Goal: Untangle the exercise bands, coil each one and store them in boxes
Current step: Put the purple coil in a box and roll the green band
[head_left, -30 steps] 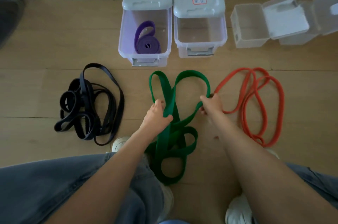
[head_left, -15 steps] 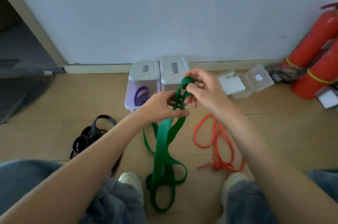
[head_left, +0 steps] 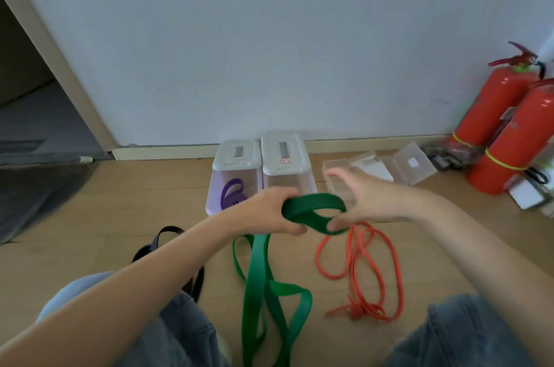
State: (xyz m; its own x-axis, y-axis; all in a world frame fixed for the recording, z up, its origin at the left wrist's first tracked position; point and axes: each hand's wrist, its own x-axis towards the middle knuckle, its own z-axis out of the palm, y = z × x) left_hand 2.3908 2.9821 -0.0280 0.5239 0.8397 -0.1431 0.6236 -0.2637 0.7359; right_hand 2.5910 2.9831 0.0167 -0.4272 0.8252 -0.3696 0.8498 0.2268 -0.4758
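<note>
Green band [head_left: 311, 211] held up above the floor [head_left: 120, 217], in front of the two lidded boxes; all places below taken from it. Left hand [head_left: 269, 211] curls its fingers round the band's left end; right hand [head_left: 359, 202] pinches the right end of the small loop with thumb below, its upper fingers spread and blurred, so the right grip is only partly readable. The rest of the green band hangs down to the floor in loose loops and runs off the bottom edge. Right of it, on the floor, lies an orange band [head_left: 359, 273], thin, with a knot-like tangle at its near end. Left of it a black band [head_left: 168, 235], mostly covered by the left forearm and a denim-clad knee. Behind it, against the wall [head_left: 269, 37], the left box [head_left: 233, 178] holds a coiled purple band [head_left: 232, 196], half hidden by the left hand; the right box [head_left: 284, 169] stands touching it, its inside screened by the hands. Further right behind, clear open cases [head_left: 398, 169], their outlines hard to separate. Far right, two red fire extinguishers [head_left: 503, 127], the nearer cut by the frame edge.
</note>
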